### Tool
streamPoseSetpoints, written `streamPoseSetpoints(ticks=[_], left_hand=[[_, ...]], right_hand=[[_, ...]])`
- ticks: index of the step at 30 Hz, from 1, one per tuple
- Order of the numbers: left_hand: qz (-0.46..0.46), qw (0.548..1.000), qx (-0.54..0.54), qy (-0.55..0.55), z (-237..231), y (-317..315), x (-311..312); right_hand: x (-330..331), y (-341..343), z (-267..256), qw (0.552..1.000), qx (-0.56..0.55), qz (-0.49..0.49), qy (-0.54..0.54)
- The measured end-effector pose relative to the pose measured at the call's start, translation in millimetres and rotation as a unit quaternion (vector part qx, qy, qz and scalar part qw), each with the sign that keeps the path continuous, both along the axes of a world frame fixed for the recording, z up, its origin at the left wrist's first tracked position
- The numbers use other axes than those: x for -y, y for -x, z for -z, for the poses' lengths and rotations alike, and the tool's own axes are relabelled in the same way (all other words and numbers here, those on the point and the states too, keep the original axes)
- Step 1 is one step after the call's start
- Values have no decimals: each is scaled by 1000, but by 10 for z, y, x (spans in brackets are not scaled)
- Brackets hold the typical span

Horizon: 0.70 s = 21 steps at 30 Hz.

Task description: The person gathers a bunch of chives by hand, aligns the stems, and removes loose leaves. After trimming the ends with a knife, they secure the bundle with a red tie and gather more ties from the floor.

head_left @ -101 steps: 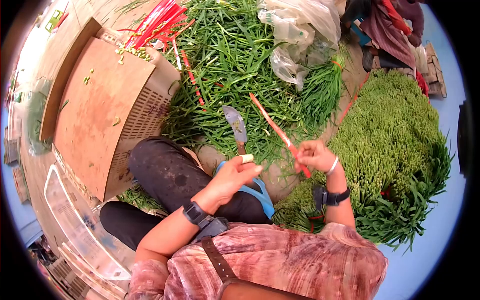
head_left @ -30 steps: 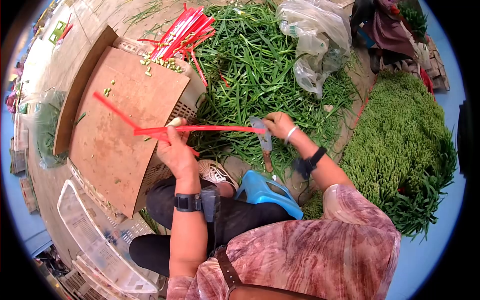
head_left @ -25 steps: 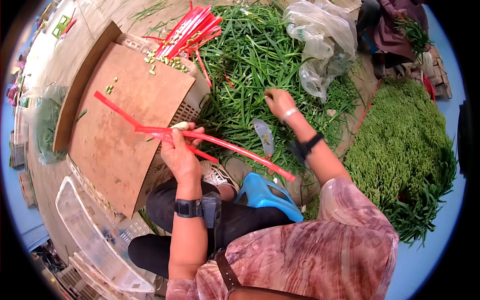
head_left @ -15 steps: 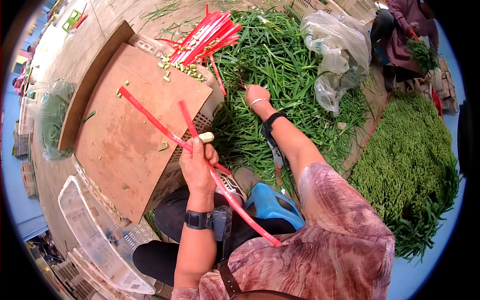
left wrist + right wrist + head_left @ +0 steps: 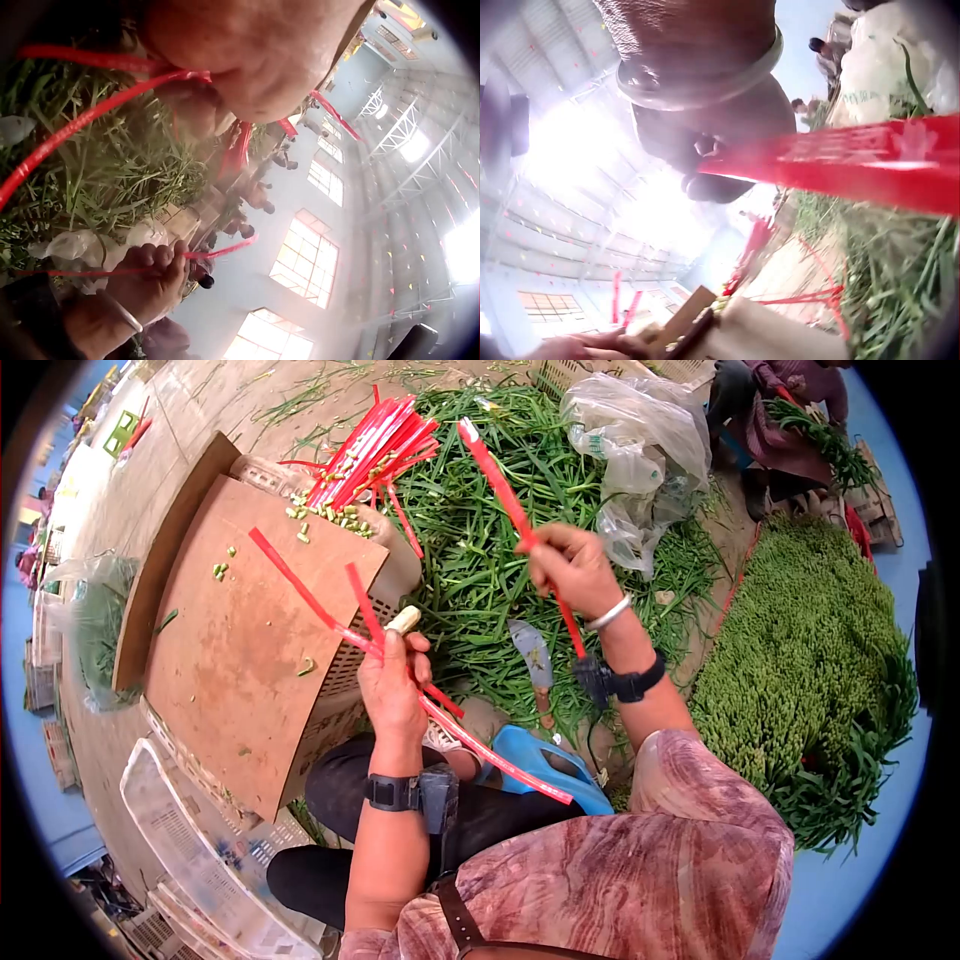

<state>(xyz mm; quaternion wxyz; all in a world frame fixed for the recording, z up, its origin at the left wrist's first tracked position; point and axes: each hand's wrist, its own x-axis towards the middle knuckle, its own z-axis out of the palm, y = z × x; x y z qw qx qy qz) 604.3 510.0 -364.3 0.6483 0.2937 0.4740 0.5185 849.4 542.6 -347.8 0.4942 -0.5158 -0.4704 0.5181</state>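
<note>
Two red plastic strips point(image 5: 305, 588) cross in my left hand point(image 5: 392, 688), which pinches them near the corner of the brown board. A pale wrap point(image 5: 404, 620) covers one of its fingertips. My right hand point(image 5: 577, 572) grips another red strip point(image 5: 497, 485), raised over the heap of green leafy stalks point(image 5: 480, 560). That strip sticks out on both sides of the fist. In the right wrist view the strip point(image 5: 855, 161) runs close past the lens, printed with pale marks. Below the right hand a broad-bladed knife point(image 5: 533, 655) lies on the stalks.
A brown board point(image 5: 235, 660) tops a plastic crate at left, with a bunch of red strips point(image 5: 375, 450) and cut stem pieces at its far end. A blue stool point(image 5: 540, 760), a clear plastic bag point(image 5: 640, 455) and a big stack of green bundles point(image 5: 800, 650) surround me. Another person sits far right.
My right hand reached across the stalk heap towards the red bunch, then came back towards me with a red strip. Earlier it held a strip over the lap; my left hand now holds strips by the board.
</note>
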Motion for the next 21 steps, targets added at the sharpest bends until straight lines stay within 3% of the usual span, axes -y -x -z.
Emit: streamPoseSetpoints(ticks=[2,4,5,6,8,9,10,11,13,15,16,18,19,20,21], left_hand=[[16,999,-10,37,-19,-18,27],[33,999,-36,2,-79,-44,37],[7,996,-83,-6,-84,-77,37],[-20,991,-131,-15,-85,-90,31],[-55,994,-93,-6,-15,31,26],[-80,994,-73,-7,0,74,28],[-106,993,-51,-8,11,118,28],[-78,996,-41,-3,18,186,24],[-111,992,-41,34,-25,120,15],[-101,993,-42,35,-79,100,-1],[-74,996,-55,0,36,169,7],[-69,997,-11,12,0,126,-32],[-66,997,23,33,-43,127,-46],[-87,993,36,65,-86,106,-66],[-90,993,32,71,-83,114,-83]], right_hand=[[152,304,-109,990,-35,-109,80],[280,694,-180,966,-11,-196,171],[332,827,-34,955,38,-274,107],[362,960,133,953,94,-286,3],[231,991,201,933,134,-320,-101],[105,932,206,947,47,-318,26],[-99,842,176,938,-41,-310,152],[-387,777,353,962,-5,-239,132],[-1045,727,857,992,66,-85,70],[-1734,809,1536,997,34,-36,62],[-2006,874,1740,988,151,0,36],[-2556,1010,2159,936,330,-73,102],[-2611,1146,2346,915,392,1,97],[-2628,1265,2431,885,450,77,89],[-2638,1275,2509,904,404,63,128]])
